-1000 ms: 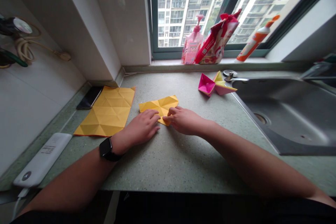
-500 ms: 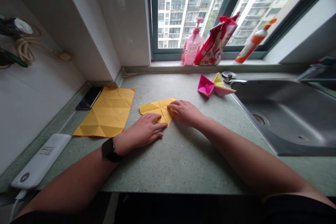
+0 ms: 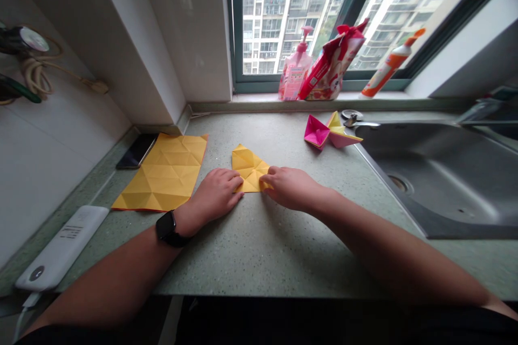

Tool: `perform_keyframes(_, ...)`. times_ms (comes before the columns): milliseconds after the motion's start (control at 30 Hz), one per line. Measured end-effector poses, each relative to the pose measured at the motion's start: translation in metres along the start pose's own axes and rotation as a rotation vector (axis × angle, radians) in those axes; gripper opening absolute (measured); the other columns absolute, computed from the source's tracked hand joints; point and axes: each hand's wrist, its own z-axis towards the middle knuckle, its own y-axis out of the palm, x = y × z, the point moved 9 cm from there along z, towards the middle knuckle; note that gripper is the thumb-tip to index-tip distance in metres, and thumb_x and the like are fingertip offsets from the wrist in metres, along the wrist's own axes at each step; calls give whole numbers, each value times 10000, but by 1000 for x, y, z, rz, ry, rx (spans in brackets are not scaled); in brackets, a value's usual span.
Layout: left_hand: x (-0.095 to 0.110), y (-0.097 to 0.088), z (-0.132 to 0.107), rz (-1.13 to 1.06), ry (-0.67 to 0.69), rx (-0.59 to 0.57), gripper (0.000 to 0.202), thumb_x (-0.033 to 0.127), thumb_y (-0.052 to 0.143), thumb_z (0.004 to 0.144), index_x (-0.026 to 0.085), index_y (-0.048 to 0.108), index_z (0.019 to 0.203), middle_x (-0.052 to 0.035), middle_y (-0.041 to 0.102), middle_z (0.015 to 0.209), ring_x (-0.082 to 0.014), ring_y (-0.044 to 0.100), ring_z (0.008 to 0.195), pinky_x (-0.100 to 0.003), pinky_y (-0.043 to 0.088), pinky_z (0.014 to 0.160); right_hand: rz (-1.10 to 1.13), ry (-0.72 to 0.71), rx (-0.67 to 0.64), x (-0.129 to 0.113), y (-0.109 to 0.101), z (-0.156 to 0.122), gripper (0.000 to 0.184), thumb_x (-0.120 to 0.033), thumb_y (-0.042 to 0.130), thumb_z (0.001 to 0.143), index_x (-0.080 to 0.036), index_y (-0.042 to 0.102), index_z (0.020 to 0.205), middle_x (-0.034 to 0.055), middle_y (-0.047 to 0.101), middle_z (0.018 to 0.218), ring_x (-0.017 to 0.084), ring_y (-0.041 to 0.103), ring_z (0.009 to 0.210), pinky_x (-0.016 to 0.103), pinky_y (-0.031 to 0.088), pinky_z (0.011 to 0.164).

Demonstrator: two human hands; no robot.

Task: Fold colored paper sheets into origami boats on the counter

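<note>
A small yellow sheet of origami paper (image 3: 247, 164), crossed by creases, lies on the counter between my hands with one corner pointing away from me. My left hand (image 3: 218, 188), a black watch on its wrist, pinches the paper's near left corner. At the near right corner, my right hand (image 3: 289, 186) has its fingers closed on the edge. Left of them lies a larger creased yellow sheet (image 3: 165, 172) with a red underside. Farther back on the right stand folded paper pieces, one magenta (image 3: 316, 132) and one yellow and pink (image 3: 342, 137).
A black phone (image 3: 137, 151) lies beside the large sheet, with a white power bank (image 3: 62, 248) and its cable nearer me. A steel sink (image 3: 421, 234) is set in at right. A pink pump bottle (image 3: 294, 75), red bag (image 3: 334, 67) and orange bottle (image 3: 384, 73) line the windowsill.
The small yellow paper has been turned, so a corner now points to the back. Both hands have shifted to its near corners, and the left fingers, spread before, have closed on it.
</note>
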Motion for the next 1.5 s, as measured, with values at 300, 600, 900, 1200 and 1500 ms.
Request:
perform_keyframes(300,-13,4,3,30,-22,14,240,158,598,1067,226,763,1229,-78,765,1330,-285,684,1221,-458,532,1080,51,30,137,17,-12,7,462,-88,525,1010,-280,779,1346,93,765,1312,258,716,1133,314,501,823)
perform_keyframes(600,-14,5,7,-46,5,13,305,119,594,1054,245,787,1254,-83,766,1364,-261,703,1220,-453,548,1088,-33,-33,345,36,-13,20,381,-132,593,1029,-298,830,1278,127,692,1430,325,598,1273,470,474,1073)
perform_keyframes(900,-13,9,6,2,-10,14,348,170,583,1049,240,758,1341,-83,726,1452,-295,636,1326,-503,479,1173,6,-171,427,25,-19,16,181,-228,681,1014,-241,859,987,105,731,1405,322,578,1353,492,412,1149)
perform_keyframes(1200,-14,10,6,-138,9,-32,510,501,378,1172,225,749,1387,-107,716,1474,-303,628,1400,-541,446,1236,34,-388,214,0,-1,20,198,-161,609,1017,-218,798,1029,74,815,1082,222,720,955,383,479,956)
perform_keyframes(1500,2,-5,5,-214,85,57,322,401,610,1090,233,759,1321,-91,775,1365,-301,707,1255,-503,505,1143,-36,-66,127,12,-5,21,235,-226,565,1073,-224,799,1046,61,808,1068,205,717,916,294,359,670)
